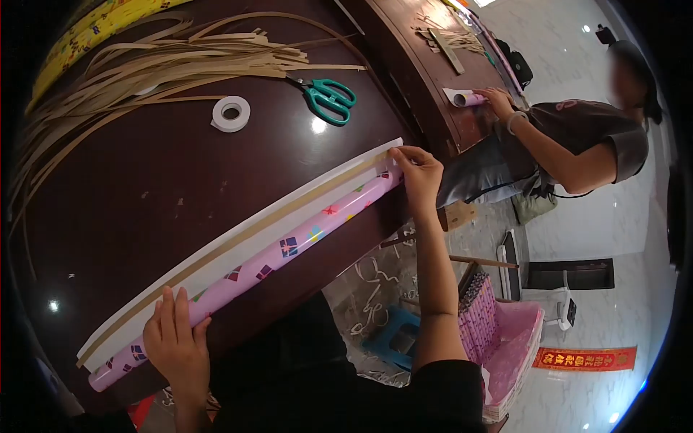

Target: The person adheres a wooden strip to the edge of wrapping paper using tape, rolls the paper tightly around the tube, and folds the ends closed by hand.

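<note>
A roll of pink wrapping paper (287, 247) printed with gift boxes lies diagonally along the table edge. Its loose white flap (216, 242) is turned up, and a long tan strip (249, 220) runs along it. My left hand (179, 345) lies across the lower end, fingers stretched flat over the flap and strip, thumb on the roll. At the far end, my right hand (421, 175) pinches the strip's tip at the flap's corner. Beyond the flap are a white tape roll (231, 114) and teal-handled scissors (328, 99). The scissors' blades are partly hidden by tan strips.
A heap of tan strips (180, 68) covers the table's far side, near yellow printed paper (94, 36). At a second table (404, 50), another person (577, 137) handles a pink roll (469, 99). A blue stool (393, 335) and a pink-lined box (512, 339) stand at right.
</note>
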Tool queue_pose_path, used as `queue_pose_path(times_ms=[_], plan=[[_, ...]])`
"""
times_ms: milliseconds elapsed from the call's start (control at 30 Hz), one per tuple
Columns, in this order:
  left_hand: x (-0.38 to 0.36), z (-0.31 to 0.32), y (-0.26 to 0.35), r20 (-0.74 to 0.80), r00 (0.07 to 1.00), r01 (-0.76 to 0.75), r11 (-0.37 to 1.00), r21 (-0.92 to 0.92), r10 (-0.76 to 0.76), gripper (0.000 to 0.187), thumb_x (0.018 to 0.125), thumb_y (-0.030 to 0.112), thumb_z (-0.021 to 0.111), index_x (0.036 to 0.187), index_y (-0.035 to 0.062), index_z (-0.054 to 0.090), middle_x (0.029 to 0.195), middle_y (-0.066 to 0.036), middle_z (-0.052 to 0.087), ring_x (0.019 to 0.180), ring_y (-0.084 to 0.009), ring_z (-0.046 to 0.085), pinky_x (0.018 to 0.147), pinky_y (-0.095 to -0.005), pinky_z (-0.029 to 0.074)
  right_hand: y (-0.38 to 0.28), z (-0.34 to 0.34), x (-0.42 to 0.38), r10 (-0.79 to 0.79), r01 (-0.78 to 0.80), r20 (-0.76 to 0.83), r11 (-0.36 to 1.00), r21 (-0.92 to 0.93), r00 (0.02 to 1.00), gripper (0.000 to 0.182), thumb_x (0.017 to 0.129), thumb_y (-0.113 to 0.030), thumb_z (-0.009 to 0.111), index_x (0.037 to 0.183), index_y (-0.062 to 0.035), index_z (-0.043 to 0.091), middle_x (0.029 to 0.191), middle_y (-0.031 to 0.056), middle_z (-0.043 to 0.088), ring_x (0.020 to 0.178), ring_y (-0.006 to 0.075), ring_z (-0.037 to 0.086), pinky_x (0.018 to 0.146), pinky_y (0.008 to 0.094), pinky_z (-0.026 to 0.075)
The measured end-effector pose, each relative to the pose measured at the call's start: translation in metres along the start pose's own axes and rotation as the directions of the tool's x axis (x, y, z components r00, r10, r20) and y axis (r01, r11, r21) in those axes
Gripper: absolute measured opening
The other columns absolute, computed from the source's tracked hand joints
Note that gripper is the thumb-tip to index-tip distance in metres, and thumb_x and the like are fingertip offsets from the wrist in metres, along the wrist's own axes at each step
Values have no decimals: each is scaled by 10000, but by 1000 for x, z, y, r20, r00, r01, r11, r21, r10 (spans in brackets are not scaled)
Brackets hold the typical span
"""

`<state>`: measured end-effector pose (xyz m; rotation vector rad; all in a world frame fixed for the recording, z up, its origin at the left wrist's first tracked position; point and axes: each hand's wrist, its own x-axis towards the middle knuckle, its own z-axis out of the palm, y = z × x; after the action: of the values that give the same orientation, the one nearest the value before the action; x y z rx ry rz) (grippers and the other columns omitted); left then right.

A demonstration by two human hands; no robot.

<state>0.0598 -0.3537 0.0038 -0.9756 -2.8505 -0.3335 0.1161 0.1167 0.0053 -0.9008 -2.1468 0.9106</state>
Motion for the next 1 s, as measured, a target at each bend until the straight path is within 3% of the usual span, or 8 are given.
queue_pose_path(times_ms=[67, 133, 200, 400, 633, 733, 833, 1000], plan=[[-1, 0, 0, 7, 1000, -1, 1000, 5, 1, 499, 895, 357, 636, 1305, 76, 595, 1383, -96, 556, 1098, -309, 560, 899, -418, 452, -2, 3, -1, -52, 52, -13, 999, -15, 999, 167, 827, -123, 780, 909, 20, 751, 796, 14, 703, 716, 61, 579, 665, 218, 451], [-1, 0, 0, 15, 1000, 2, 1000, 14, -2, 500, 903, 363, 626, 1311, 76, 591, 1387, -98, 554, 1104, -311, 558, 905, -419, 448, -1, 3, -1, -29, 29, -11, 1000, 12, 1000, 167, 820, -121, 780, 899, 23, 753, 775, 18, 705, 701, 61, 580, 657, 212, 453], [-2, 1, 0, 32, 999, 14, 1000, 8, -14, 507, 901, 357, 630, 1319, 72, 586, 1392, -99, 551, 1114, -314, 554, 915, -420, 440, 9, 4, 2, 17, -18, -4, 996, -83, 1000, 196, 761, -242, 816, 860, -76, 783, 848, 88, 713, 842, 202, 631, 772, 333, 488], [-1, -3, 1, 56, 998, 24, 1000, 2, -24, 508, 898, 339, 635, 1321, 63, 583, 1399, -101, 544, 1115, -315, 553, 920, -419, 436, 5, 14, 1, -33, 21, -47, 972, -236, 998, 193, 742, -290, 816, 814, -114, 787, 789, 49, 709, 843, 225, 617, 790, 342, 430], [0, -2, 1, 36, 999, 8, 1000, 11, -8, 506, 885, 322, 653, 1313, 61, 588, 1394, -110, 547, 1106, -316, 557, 911, -426, 446, 11, 14, 5, 25, -22, 14, 986, -164, 1000, 201, 727, -291, 822, 803, -110, 784, 758, 67, 699, 855, 219, 620, 798, 341, 439], [0, 1, -1, 20, 1000, -10, 1000, 4, 10, 509, 869, 315, 670, 1302, 59, 595, 1381, -113, 557, 1097, -317, 562, 901, -426, 453, 17, 14, 8, -20, 15, -21, 982, -186, 1000, 218, 726, -280, 824, 802, -81, 776, 753, 87, 706, 815, 216, 645, 782, 340, 472], [0, -5, 1, 27, 1000, 8, 1000, 24, -8, 520, 845, 317, 692, 1288, 59, 603, 1361, -110, 571, 1082, -316, 568, 889, -416, 457, 13, 11, 7, -15, 15, 3, 985, -169, 1000, 211, 727, -220, 826, 823, -40, 771, 753, 112, 722, 678, 199, 674, 672, 312, 521], [3, -7, 2, 3, 1000, 7, 1000, -15, -7, 540, 802, 336, 726, 1259, 67, 624, 1336, -101, 585, 1066, -302, 574, 866, -404, 467, 8, 14, 7, -28, 30, 31, 996, -85, 999, 190, 730, -170, 816, 834, -19, 766, 757, 103, 726, 671, 163, 673, 664, 279, 522]])
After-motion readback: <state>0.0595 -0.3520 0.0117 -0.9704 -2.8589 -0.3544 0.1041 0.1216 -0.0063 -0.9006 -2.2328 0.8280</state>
